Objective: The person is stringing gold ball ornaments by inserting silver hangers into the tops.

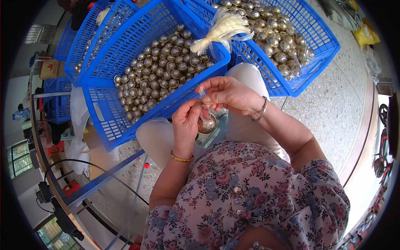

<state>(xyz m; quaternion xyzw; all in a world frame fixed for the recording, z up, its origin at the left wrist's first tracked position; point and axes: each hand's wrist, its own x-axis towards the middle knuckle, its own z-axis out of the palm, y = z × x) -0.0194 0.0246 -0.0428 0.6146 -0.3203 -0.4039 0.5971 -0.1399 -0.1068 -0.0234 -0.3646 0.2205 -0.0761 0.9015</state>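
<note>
Both hands meet above my lap. My left hand is closed in a pinch on a thin clear plastic bag. Fingers of my right hand pinch the same bag near its upper end. Just below the fingertips hangs a round, perforated metal ball, which seems to sit in the lower part of the bag. The fingers partly hide the bag. Directly ahead stands a blue plastic basket with many silvery metal balls. A tied bundle of pale plastic bags lies over its right rim.
To the right is a second blue basket full of larger-looking metal balls. More blue baskets stand at the far left. A metal-framed table with a black cable is on my left. Speckled floor lies to the right.
</note>
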